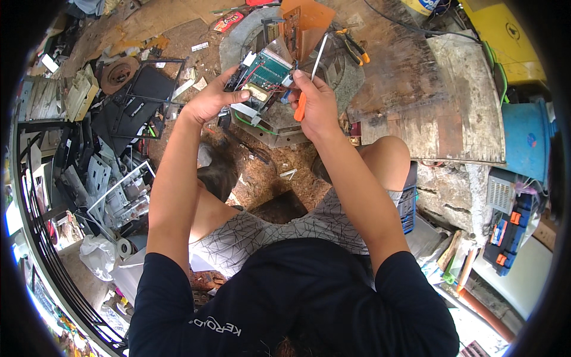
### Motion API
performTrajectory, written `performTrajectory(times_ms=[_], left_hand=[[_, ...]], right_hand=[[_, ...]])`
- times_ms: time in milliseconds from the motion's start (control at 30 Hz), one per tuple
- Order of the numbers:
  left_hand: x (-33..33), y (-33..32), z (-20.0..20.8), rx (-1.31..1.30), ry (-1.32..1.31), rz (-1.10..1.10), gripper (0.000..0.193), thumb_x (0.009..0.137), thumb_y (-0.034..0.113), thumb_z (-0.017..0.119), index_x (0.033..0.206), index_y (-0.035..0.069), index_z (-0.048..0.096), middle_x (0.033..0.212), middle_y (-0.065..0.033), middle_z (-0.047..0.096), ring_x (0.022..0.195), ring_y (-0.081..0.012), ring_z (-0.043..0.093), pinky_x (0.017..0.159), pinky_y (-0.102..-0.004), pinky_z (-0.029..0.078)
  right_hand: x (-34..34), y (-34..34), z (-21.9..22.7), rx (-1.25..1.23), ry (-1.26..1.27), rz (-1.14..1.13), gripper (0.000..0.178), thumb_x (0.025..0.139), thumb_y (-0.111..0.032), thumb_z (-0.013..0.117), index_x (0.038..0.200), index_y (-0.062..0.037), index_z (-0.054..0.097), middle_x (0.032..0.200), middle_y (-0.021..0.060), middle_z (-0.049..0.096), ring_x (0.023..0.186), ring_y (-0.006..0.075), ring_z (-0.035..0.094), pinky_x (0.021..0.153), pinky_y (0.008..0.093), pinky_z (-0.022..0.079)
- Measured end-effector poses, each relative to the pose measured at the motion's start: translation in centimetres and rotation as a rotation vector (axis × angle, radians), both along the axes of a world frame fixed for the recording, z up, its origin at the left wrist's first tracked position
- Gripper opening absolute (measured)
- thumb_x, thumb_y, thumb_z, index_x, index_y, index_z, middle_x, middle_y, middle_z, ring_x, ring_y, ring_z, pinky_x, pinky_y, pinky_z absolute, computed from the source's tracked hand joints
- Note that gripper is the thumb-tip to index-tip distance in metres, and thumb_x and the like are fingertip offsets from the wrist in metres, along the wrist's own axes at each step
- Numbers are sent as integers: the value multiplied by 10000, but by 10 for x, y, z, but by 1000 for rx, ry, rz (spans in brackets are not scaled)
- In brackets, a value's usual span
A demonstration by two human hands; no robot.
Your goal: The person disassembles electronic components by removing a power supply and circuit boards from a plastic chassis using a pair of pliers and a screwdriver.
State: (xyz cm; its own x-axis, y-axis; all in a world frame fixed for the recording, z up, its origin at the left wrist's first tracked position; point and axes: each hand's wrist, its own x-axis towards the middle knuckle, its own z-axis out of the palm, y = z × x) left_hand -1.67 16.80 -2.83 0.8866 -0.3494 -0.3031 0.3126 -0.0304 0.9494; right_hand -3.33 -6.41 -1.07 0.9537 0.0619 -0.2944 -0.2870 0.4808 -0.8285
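Observation:
An electronic assembly with a green circuit board (267, 72), red wires and a pale yellow block is held up in front of me. My left hand (209, 100) grips its left side, thumb lying over the near edge. In my right hand (321, 108) is a screwdriver (300, 107), its orange handle below the fingers and its shaft pointing up and away. The fingertips of that hand are also at the assembly's right edge; whether they pinch it is hard to tell. Behind the assembly an orange translucent sheet (315, 25) stands upright.
Beneath the assembly is a grey rounded block (238, 41). Orange-and-black pliers (355, 49) lie at its far right. Scrap panels and black frames (134, 101) pile up on the left. At right are a wooden board (440, 128), a blue bucket (526, 140) and a tool case (508, 238).

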Motion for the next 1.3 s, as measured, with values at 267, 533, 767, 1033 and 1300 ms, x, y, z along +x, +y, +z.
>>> performTrajectory(times_ms=[267,533,767,1033,1300], left_hand=[[-1,-2,4,25,-11,3,906,777,267,813,1459,-47,307,1361,-167,509,1268,-239,457,1103,-327,295],[-4,-5,12,56,-11,19,886,781,236,810,1456,-46,310,1343,-158,526,1252,-221,471,1093,-319,310],[-7,-14,19,361,-350,-14,758,693,156,860,1334,53,470,1190,-108,621,1126,-213,575,988,-332,429],[-33,-44,7,731,-861,202,642,608,-8,751,1209,106,558,1171,-129,607,1068,-358,592,909,-419,492],[-34,-49,6,792,-1119,345,680,545,-56,704,1191,116,579,1191,-82,609,1089,-323,591,918,-401,494]], right_hand=[[-2,0,-1,-6,7,-15,237,889,-244,708,962,-24,654,785,17,623,617,86,563,522,221,426],[-2,0,-2,-9,10,-9,223,895,-235,699,971,-32,650,796,26,628,626,92,564,528,227,424],[-10,-4,-3,-135,69,-40,286,911,-323,668,971,-52,602,840,16,600,651,103,565,558,238,430],[-18,-3,-14,-108,78,-57,390,862,-426,708,1028,-96,581,878,-21,571,738,80,537,581,231,429],[-13,-4,0,30,-30,-60,429,878,-402,683,1132,-71,585,899,-25,582,753,68,521,582,226,428]])
